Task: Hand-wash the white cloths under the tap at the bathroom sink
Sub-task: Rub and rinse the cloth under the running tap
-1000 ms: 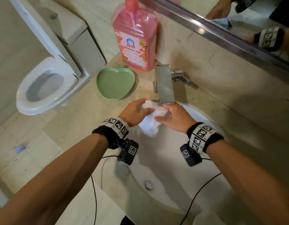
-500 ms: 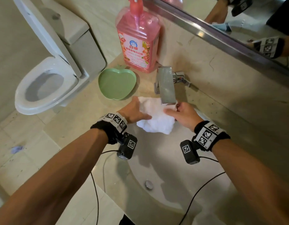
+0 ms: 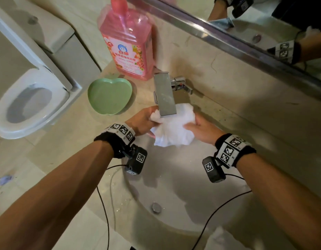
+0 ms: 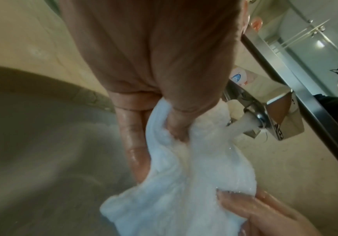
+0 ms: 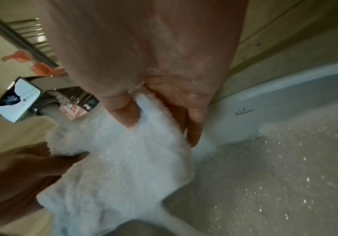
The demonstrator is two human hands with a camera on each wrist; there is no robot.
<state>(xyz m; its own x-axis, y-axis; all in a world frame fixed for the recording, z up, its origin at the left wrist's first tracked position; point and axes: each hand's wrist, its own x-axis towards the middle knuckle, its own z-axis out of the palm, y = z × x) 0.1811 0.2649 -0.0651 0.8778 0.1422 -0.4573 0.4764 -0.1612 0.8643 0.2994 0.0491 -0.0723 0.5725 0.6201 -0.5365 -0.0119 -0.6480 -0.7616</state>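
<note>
A wet white cloth [image 3: 174, 128] hangs spread between both hands under the square chrome tap [image 3: 164, 94], over the white sink [image 3: 174, 195]. My left hand [image 3: 145, 120] pinches its left edge, thumb pressed into the fabric [image 4: 178, 127]. My right hand [image 3: 201, 127] grips the right edge between thumb and fingers [image 5: 159, 118]. Water runs from the spout [image 4: 242, 126] onto the cloth [image 4: 184, 183]. Droplets spatter the basin [image 5: 275, 175] beside the cloth [image 5: 119, 167].
A pink detergent bottle [image 3: 128, 44] stands behind the tap on the counter. A green apple-shaped dish [image 3: 109, 96] lies left of the tap. A toilet [image 3: 30, 101] is at the far left. The mirror [image 3: 264, 24] runs along the back wall. The drain [image 3: 156, 207] sits low in the basin.
The bunched cloth has been pulled open wider between the hands and shifted right under the spout. Both hands moved apart.
</note>
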